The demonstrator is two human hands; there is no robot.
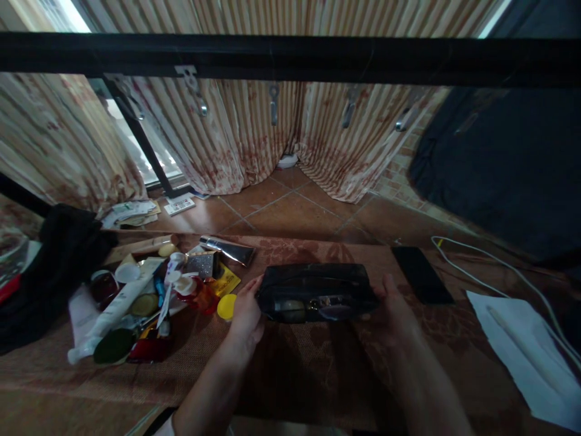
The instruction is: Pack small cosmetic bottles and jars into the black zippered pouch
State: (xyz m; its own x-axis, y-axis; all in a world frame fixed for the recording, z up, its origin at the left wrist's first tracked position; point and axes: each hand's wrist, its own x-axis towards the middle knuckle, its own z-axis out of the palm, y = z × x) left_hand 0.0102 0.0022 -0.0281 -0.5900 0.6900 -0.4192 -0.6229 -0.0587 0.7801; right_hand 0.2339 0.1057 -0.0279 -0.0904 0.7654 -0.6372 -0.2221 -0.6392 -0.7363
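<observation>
A black pouch (315, 275) with a see-through front panel is held level over the middle of the patterned cloth. Small items show dimly behind the panel. My left hand (247, 310) is closed on the pouch's left end, thumb near the top edge. At the other end, my right hand (391, 306) grips the pouch's right side; its fingers are dark and partly hidden. Just left of my left hand lie a round yellow lid (226, 307), a red pump bottle (200, 295), a yellow packet (227, 280) and a silver-grey tube (229, 248).
Several cosmetics, among them a long white tube (120, 309) and a dark green round item (114, 346), are heaped at left beside black fabric (54, 266). A black phone (422, 275), white cable (512, 260) and white paper (512, 351) lie right. A dark bar (290, 57) with hanging clips crosses above.
</observation>
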